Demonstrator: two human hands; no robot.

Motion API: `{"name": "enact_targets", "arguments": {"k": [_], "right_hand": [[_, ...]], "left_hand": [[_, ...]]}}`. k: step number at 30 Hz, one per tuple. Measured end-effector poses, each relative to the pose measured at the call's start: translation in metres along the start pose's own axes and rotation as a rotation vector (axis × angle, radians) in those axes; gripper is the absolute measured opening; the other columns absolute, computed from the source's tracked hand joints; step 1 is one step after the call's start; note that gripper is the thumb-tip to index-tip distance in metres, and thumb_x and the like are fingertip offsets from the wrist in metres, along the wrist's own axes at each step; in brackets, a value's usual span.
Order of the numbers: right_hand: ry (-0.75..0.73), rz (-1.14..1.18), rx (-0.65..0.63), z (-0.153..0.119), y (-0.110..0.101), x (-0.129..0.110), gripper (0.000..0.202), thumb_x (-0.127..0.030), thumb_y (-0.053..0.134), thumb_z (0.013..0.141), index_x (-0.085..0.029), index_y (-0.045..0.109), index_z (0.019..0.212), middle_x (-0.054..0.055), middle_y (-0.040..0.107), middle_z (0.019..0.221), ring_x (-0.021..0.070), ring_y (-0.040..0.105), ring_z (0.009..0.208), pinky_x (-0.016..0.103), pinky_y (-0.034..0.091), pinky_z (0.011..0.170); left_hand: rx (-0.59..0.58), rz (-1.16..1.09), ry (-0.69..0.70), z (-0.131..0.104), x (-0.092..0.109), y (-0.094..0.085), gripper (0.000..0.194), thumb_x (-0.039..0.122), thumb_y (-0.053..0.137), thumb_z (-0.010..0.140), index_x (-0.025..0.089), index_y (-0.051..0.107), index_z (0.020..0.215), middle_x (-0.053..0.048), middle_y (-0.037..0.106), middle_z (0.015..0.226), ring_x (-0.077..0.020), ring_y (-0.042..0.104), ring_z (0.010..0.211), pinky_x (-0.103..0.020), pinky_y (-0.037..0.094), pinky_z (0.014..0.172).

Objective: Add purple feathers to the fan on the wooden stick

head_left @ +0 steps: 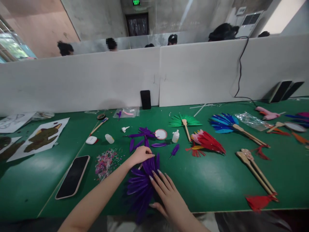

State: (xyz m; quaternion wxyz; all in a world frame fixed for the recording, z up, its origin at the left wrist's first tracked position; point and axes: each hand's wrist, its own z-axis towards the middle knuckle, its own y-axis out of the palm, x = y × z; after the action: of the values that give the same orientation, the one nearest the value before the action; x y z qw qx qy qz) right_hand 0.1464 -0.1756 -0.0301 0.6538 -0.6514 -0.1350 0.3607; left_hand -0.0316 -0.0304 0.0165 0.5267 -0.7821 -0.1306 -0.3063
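A fan of purple feathers lies at the near edge of the green table, spread toward me. At its upper end my left hand is closed in a pinch on a purple feather; the fingertips partly hide it. My right hand is open, its stretched fingers resting on the right side of the fan. Loose purple feathers lie just beyond my hands. Among them are a round white disc with a reddish rim and a small white bottle.
A phone and colourful bits lie left. Rightward are a green feather fan, a red one, a blue one, wooden handles and a pink glue gun. A white partition bounds the table's back.
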Motion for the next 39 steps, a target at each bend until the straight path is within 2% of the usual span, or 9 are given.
{"name": "enact_targets", "arguments": {"k": [5,10,18,24,27,30,34,36,39], "right_hand": [[-0.053,-0.056,0.045,0.0,0.002,0.002,0.082,-0.038,0.054,0.087,-0.015,0.005,0.149,0.006,0.017,0.155,0.0243,0.022,0.141,0.045,0.03,0.11],[-0.104,-0.103,0.107,-0.001,0.004,0.003,0.077,-0.05,0.04,0.092,-0.01,0.006,0.149,0.01,0.019,0.154,0.0249,0.023,0.14,0.043,0.03,0.109],[-0.12,-0.16,0.155,-0.001,0.006,0.003,0.073,-0.05,0.037,0.093,-0.007,0.016,0.148,0.012,0.029,0.151,0.0257,0.029,0.137,0.04,0.031,0.108],[-0.118,-0.159,0.155,-0.001,0.006,0.003,0.071,-0.05,0.035,0.094,-0.007,0.019,0.148,0.013,0.027,0.152,0.0251,0.029,0.138,0.038,0.032,0.109],[-0.123,-0.148,0.144,-0.002,0.007,0.003,0.069,-0.047,0.037,0.094,-0.007,0.02,0.147,0.013,0.024,0.153,0.0251,0.026,0.139,0.038,0.032,0.11],[-0.119,-0.131,0.143,-0.002,0.008,0.004,0.067,-0.043,0.041,0.094,-0.007,0.022,0.147,0.013,0.023,0.153,0.0255,0.025,0.139,0.039,0.032,0.111],[-0.134,-0.113,0.135,-0.002,0.006,0.003,0.065,-0.037,0.046,0.092,-0.007,0.025,0.146,0.013,0.024,0.152,0.025,0.024,0.14,0.04,0.031,0.112],[-0.135,-0.109,0.136,-0.002,0.004,0.002,0.066,-0.035,0.048,0.091,-0.006,0.026,0.145,0.014,0.027,0.151,0.0247,0.025,0.139,0.039,0.031,0.112],[-0.131,-0.1,0.156,-0.002,0.001,0.0,0.065,-0.033,0.049,0.09,-0.006,0.028,0.145,0.015,0.031,0.15,0.0245,0.028,0.138,0.04,0.032,0.112]], "left_hand": [[-0.012,0.001,-0.023,0.002,0.0,0.004,0.025,0.037,0.057,0.075,0.016,0.07,0.072,-0.003,0.069,0.068,-0.0179,0.061,0.068,-0.024,0.04,0.061],[-0.043,-0.02,-0.038,0.003,0.0,0.01,0.018,0.031,0.058,0.082,0.015,0.066,0.081,-0.002,0.067,0.073,-0.0148,0.061,0.07,-0.026,0.045,0.065],[-0.087,-0.045,-0.085,0.006,-0.006,0.019,0.025,0.033,0.055,0.089,0.013,0.06,0.103,-0.005,0.063,0.099,-0.0168,0.062,0.085,-0.036,0.053,0.075],[-0.022,-0.106,-0.055,0.005,-0.007,0.022,0.026,0.033,0.055,0.089,0.013,0.059,0.105,-0.006,0.063,0.101,-0.0168,0.062,0.085,-0.036,0.053,0.074],[0.085,-0.151,-0.014,-0.001,-0.005,0.019,0.024,0.034,0.055,0.09,0.012,0.061,0.099,-0.005,0.065,0.094,-0.0156,0.063,0.081,-0.035,0.053,0.075],[0.271,-0.187,0.016,-0.015,-0.008,0.01,0.021,0.032,0.05,0.09,0.016,0.063,0.097,-0.004,0.069,0.091,-0.0166,0.065,0.084,-0.034,0.051,0.081],[0.554,-0.188,0.006,-0.058,-0.023,0.002,0.024,0.033,0.047,0.086,0.019,0.063,0.097,-0.007,0.07,0.098,-0.0214,0.064,0.096,-0.036,0.047,0.09],[0.662,-0.191,-0.018,-0.088,-0.03,0.01,0.026,0.037,0.047,0.084,0.02,0.063,0.095,-0.008,0.07,0.097,-0.0239,0.063,0.095,-0.04,0.047,0.089],[0.789,-0.203,-0.058,-0.133,-0.036,0.035,0.031,0.043,0.046,0.083,0.02,0.063,0.094,-0.009,0.07,0.098,-0.026,0.063,0.096,-0.042,0.049,0.085]]}}
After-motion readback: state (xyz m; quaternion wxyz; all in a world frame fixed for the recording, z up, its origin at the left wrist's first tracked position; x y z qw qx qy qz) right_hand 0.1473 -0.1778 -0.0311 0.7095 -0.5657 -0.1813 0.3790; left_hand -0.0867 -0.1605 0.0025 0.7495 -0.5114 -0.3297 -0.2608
